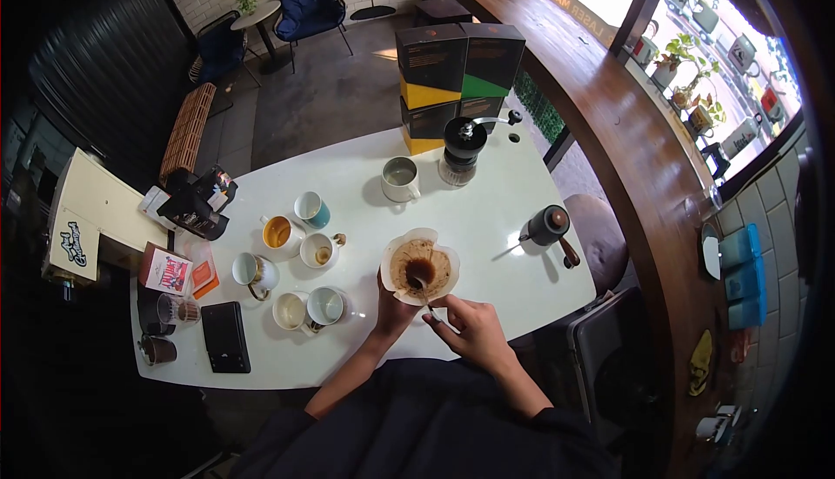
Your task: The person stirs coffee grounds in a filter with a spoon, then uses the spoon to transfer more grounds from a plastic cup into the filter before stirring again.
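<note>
White surface [487, 218]: seven cups; left hand [393, 305] grips one paper filter [420, 263], right hand [465, 322] pinches one spoon [420, 289] inside.

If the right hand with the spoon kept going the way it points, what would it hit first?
The right hand holds a spoon angled up-left into the paper filter held by the left hand. It would probably meet the wet coffee grounds first; the spoon tip looks already there, though depth is unclear.

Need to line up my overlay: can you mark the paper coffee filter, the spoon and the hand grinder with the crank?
paper coffee filter [444, 262], head view, on its pale inner wall, right of the grounds.
spoon [416, 283], head view, on the bowl over the grounds.
hand grinder [464, 137], head view, on its black top.
</note>
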`<action>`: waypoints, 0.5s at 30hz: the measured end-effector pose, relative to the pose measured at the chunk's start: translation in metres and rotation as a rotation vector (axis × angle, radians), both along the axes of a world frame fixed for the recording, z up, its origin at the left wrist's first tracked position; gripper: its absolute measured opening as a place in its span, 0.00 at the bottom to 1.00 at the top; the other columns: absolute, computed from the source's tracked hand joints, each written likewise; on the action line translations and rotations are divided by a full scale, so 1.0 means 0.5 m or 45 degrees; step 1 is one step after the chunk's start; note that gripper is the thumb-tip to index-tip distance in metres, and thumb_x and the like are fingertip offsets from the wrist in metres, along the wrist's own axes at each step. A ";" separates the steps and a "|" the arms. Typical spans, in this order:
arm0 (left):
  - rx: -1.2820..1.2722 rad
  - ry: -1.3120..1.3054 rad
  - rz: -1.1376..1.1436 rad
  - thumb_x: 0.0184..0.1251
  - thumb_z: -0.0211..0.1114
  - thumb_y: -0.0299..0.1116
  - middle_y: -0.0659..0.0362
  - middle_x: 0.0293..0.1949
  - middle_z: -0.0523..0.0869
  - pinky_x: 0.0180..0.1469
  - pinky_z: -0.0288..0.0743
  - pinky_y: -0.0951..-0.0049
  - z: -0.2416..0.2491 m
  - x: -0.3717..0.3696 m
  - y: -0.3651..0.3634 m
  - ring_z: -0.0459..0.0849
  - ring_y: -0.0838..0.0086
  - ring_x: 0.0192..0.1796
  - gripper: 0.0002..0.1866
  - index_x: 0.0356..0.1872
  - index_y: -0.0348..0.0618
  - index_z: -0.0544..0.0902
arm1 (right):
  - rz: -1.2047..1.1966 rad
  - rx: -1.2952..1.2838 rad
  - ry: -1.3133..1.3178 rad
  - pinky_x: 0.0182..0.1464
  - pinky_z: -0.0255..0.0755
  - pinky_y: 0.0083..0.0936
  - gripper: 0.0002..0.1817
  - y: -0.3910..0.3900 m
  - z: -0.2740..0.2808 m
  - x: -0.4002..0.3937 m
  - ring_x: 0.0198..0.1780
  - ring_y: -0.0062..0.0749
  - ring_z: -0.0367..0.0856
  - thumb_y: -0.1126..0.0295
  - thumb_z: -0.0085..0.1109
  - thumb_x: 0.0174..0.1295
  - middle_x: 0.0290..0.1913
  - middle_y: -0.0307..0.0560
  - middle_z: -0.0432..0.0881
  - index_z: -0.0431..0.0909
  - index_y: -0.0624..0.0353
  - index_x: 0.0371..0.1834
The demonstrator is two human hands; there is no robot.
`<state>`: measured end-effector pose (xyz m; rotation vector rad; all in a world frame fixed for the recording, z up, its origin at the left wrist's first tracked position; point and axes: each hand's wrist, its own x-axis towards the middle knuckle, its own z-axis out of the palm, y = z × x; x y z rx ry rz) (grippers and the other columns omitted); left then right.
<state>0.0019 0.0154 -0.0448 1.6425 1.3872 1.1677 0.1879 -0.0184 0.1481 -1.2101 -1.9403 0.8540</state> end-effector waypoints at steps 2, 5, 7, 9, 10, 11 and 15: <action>0.055 0.039 0.000 0.56 0.83 0.41 0.51 0.64 0.79 0.72 0.59 0.49 0.007 0.001 0.003 0.71 0.53 0.69 0.36 0.64 0.40 0.78 | 0.002 0.078 0.076 0.22 0.56 0.29 0.09 0.001 -0.005 -0.003 0.15 0.25 0.58 0.68 0.73 0.64 0.14 0.37 0.59 0.85 0.57 0.44; 0.112 0.124 -0.040 0.55 0.83 0.41 0.51 0.63 0.80 0.72 0.60 0.49 -0.008 -0.005 0.005 0.72 0.53 0.68 0.36 0.64 0.40 0.78 | 0.006 0.085 0.077 0.22 0.56 0.29 0.09 0.002 -0.004 -0.003 0.15 0.25 0.59 0.68 0.73 0.64 0.14 0.37 0.59 0.85 0.57 0.44; 0.100 0.041 -0.036 0.55 0.83 0.41 0.51 0.63 0.80 0.72 0.60 0.49 -0.011 -0.003 0.006 0.72 0.53 0.68 0.36 0.64 0.40 0.78 | 0.003 0.086 0.070 0.22 0.56 0.29 0.09 0.002 -0.003 -0.004 0.15 0.25 0.59 0.68 0.73 0.64 0.14 0.37 0.59 0.85 0.57 0.43; 0.089 -0.045 -0.028 0.55 0.83 0.41 0.51 0.63 0.80 0.72 0.61 0.49 -0.015 -0.002 0.005 0.72 0.52 0.68 0.36 0.64 0.40 0.78 | 0.005 0.087 0.060 0.22 0.56 0.29 0.09 0.001 -0.001 -0.006 0.15 0.25 0.59 0.68 0.73 0.64 0.14 0.37 0.59 0.85 0.57 0.43; 0.060 -0.020 -0.008 0.55 0.83 0.40 0.51 0.63 0.79 0.72 0.60 0.49 -0.017 -0.002 0.006 0.71 0.52 0.68 0.36 0.64 0.40 0.78 | -0.002 0.083 0.052 0.22 0.56 0.29 0.09 0.001 0.001 -0.007 0.15 0.25 0.59 0.68 0.73 0.64 0.14 0.37 0.59 0.85 0.57 0.43; 0.027 0.006 0.011 0.55 0.83 0.40 0.51 0.64 0.79 0.72 0.60 0.49 -0.019 -0.003 0.004 0.71 0.52 0.69 0.36 0.63 0.40 0.79 | -0.010 0.076 0.045 0.22 0.56 0.29 0.09 -0.001 0.001 -0.009 0.15 0.26 0.59 0.68 0.73 0.64 0.14 0.38 0.59 0.85 0.57 0.43; 0.076 0.058 -0.031 0.55 0.83 0.40 0.51 0.64 0.79 0.73 0.59 0.49 0.011 0.000 0.004 0.70 0.52 0.70 0.35 0.63 0.40 0.79 | -0.011 0.066 0.041 0.22 0.57 0.29 0.09 -0.004 0.001 -0.011 0.15 0.26 0.60 0.67 0.73 0.64 0.14 0.37 0.59 0.85 0.57 0.43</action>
